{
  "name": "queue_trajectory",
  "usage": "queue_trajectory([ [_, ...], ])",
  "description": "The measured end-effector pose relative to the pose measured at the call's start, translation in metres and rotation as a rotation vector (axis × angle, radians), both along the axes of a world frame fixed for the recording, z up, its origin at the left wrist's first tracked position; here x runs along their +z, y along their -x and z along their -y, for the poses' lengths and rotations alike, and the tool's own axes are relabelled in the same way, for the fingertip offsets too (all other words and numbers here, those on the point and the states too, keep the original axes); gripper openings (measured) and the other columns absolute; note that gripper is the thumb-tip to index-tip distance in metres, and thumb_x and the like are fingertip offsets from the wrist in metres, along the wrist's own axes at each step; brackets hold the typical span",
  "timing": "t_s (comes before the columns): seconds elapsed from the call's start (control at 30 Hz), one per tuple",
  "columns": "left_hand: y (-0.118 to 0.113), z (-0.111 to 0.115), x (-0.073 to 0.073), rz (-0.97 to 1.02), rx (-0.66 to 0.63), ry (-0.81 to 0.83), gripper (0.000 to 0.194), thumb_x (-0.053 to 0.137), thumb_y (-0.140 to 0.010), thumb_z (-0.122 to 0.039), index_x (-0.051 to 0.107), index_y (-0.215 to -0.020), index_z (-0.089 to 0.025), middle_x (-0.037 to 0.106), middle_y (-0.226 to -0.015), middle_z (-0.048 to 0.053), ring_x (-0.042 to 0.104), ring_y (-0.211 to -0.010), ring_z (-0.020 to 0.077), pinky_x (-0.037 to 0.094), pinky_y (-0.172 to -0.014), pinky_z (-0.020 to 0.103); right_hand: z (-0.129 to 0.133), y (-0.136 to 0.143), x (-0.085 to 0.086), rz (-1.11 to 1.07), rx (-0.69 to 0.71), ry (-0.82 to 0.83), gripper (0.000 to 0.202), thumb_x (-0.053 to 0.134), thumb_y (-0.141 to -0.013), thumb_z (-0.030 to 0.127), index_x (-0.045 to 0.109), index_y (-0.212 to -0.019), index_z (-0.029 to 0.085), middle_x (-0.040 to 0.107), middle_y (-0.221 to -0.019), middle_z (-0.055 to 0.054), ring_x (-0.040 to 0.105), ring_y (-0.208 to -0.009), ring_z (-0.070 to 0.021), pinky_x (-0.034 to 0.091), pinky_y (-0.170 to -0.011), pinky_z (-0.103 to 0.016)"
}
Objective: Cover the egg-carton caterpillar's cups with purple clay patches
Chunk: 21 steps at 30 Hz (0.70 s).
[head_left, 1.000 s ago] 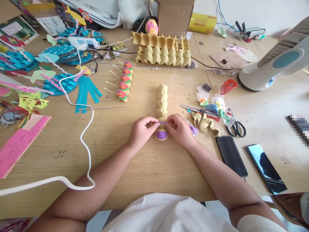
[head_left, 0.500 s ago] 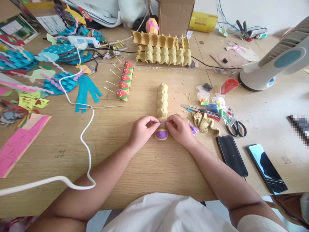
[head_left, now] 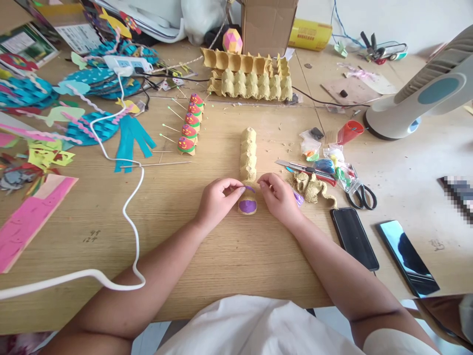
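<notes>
Pinching a purple strip (head_left: 250,188) was the left hand (head_left: 219,198), at the egg-carton row's (head_left: 249,154) near part, the right hand (head_left: 279,198) was just right of the strip, its grip I could not tell.

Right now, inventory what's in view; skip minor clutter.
thin strip: 1, purple, left fingertips
egg-carton row: 1, tan/purple, centre
egg-carton caterpillar: 1, red/green, left
egg cartons: 2+, tan, back
cardboard box: 1, brown, back
power strip: 1, white, back
woven crafts: several, blue, left
phones: 2, black, right
scissors: 1, black, right
utility knife: 1, red/grey, right
cup: 1, red, right
slatted appliance: 1, white, right
table: 1, brown, beneath
left hand: 1, bare, pinching thin strip
right hand: 1, bare, beside thin strip
</notes>
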<state>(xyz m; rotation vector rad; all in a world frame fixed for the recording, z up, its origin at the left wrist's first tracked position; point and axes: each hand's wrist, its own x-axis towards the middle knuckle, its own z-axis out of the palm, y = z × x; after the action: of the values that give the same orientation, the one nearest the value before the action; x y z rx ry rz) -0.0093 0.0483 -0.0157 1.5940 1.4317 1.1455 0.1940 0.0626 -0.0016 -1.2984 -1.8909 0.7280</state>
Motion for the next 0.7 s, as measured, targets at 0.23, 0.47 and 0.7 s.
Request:
queue_trajectory([
  [0.23,0.000,-0.001,-0.003,0.001,0.001,-0.011,0.013,0.074,-0.087,-0.034,0.078,-0.088,-0.022,0.077,-0.086,0.004,0.066,-0.075,0.0170,0.053,-0.077,0.031,0.008,0.003,0.007,0.100,0.018,0.018,0.007,0.055,-0.098,0.026,0.060,-0.102,0.023,0.070,-0.094,-0.007,0.065,-0.086,-0.0219,0.047,-0.074,-0.033],
  [0.47,0.000,-0.001,-0.003,-0.001,0.003,-0.013,0.012,0.073,-0.088,-0.032,0.077,-0.087,-0.021,0.077,-0.086,0.003,0.066,-0.075,0.0165,0.052,-0.076,0.030,0.010,0.008,0.004,0.030,-0.050,0.200,0.012,0.057,-0.096,0.031,0.055,-0.105,0.024,0.069,-0.096,-0.005,0.061,-0.070,-0.0168,0.044,-0.065,-0.031],
  [0.7,-0.001,-0.001,-0.001,-0.002,0.004,-0.005,0.013,0.072,-0.088,-0.033,0.076,-0.086,-0.021,0.077,-0.086,0.003,0.067,-0.076,0.0168,0.052,-0.075,0.030,0.005,0.012,0.003,-0.479,-0.039,0.605,0.033,0.072,-0.085,0.043,0.049,-0.099,0.025,0.063,-0.083,0.004,0.052,-0.057,-0.0093,0.036,-0.051,-0.023],
])
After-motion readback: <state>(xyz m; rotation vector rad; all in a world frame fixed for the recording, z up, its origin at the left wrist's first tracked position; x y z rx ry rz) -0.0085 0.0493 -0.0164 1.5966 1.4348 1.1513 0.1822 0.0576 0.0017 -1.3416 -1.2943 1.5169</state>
